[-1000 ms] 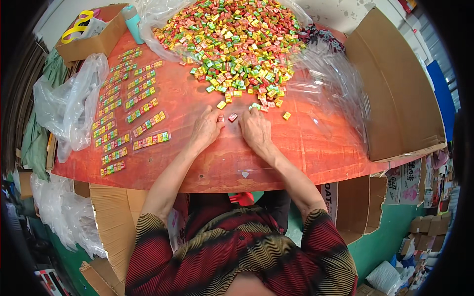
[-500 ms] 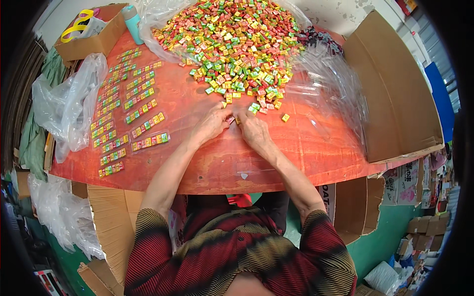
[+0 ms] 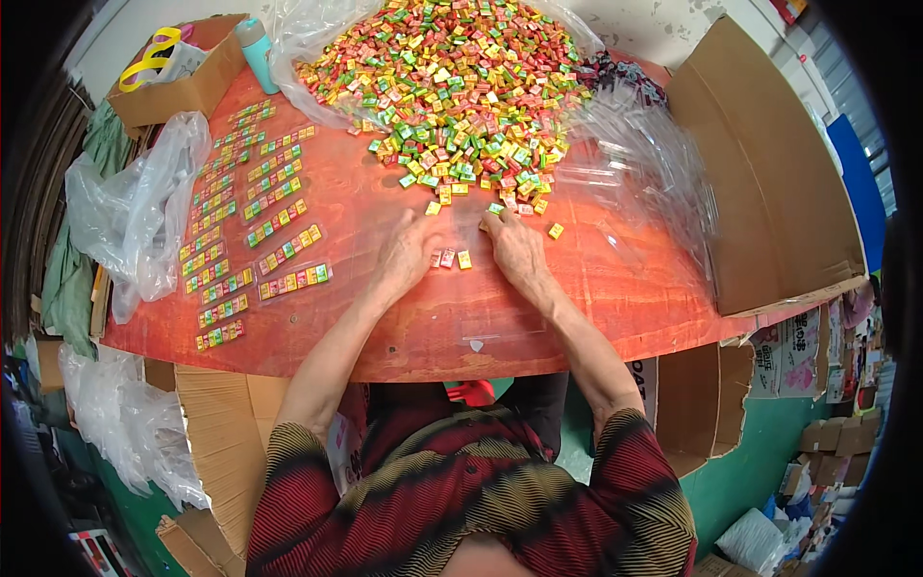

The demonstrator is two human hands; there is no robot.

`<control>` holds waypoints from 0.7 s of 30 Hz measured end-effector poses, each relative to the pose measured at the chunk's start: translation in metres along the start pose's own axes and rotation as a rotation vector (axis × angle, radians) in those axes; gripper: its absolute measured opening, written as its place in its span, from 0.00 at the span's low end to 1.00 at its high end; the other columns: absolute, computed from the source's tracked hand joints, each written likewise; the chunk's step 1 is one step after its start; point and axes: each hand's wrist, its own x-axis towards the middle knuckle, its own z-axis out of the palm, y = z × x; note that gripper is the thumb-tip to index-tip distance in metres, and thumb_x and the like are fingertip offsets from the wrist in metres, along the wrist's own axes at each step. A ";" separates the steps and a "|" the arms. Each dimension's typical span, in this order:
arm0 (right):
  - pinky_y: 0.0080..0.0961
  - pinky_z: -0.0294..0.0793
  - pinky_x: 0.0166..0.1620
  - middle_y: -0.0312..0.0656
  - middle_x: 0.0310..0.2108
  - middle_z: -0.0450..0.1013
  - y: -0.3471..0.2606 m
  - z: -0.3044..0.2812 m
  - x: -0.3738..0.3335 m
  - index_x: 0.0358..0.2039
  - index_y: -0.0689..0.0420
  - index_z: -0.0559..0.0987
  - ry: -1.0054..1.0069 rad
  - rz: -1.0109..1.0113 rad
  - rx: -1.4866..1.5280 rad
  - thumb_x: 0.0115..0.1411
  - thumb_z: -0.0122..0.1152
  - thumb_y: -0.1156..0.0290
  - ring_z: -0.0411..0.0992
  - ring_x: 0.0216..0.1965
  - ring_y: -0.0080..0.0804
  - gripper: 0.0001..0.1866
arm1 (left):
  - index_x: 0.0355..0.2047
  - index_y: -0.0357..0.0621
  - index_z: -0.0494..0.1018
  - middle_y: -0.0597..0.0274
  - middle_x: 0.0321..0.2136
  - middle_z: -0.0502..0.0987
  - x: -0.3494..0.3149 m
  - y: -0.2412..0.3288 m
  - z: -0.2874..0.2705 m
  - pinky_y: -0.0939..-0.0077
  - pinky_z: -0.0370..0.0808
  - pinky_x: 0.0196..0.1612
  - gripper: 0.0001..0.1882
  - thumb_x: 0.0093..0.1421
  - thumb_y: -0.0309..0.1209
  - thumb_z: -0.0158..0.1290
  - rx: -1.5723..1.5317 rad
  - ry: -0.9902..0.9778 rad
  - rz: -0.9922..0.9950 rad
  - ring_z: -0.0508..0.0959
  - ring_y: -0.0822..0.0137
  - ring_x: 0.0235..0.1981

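Note:
My left hand (image 3: pixel 408 254) rests low over the red table (image 3: pixel 385 332), its fingers curled and partly hidden. A small yellow box (image 3: pixel 433 208) lies just beyond its fingertips. My right hand (image 3: pixel 520 252) pinches a small yellow box that shows only in part at its fingertips; a green one (image 3: pixel 495 209) sits just past them. Between the hands stand a short row of little boxes, a red one (image 3: pixel 447 258) and a yellow one (image 3: pixel 464 260) among them. Beyond the hands spreads a large heap of small coloured boxes (image 3: pixel 461 106).
Filled clear strips of boxes (image 3: pixel 293 280) lie in columns at left. Clear plastic trays (image 3: pixel 663 183) pile up at right beside a tall cardboard box (image 3: pixel 760 183). A plastic bag (image 3: pixel 144 212), a carton (image 3: pixel 183 91) and a turquoise bottle (image 3: pixel 257 56) line the left side.
My hands have moved apart, the right one further right and the left one slightly left. Small boxes that were between the fingers now stand uncovered on the table.

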 end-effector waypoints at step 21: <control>0.36 0.70 0.37 0.45 0.41 0.64 -0.021 -0.014 -0.014 0.42 0.57 0.68 -0.198 -0.124 0.265 0.45 0.62 0.72 0.68 0.40 0.45 0.22 | 0.38 0.38 0.70 0.55 0.32 0.67 -0.020 0.001 -0.032 0.68 0.68 0.39 0.21 0.40 0.25 0.61 0.046 -0.150 -0.050 0.70 0.56 0.35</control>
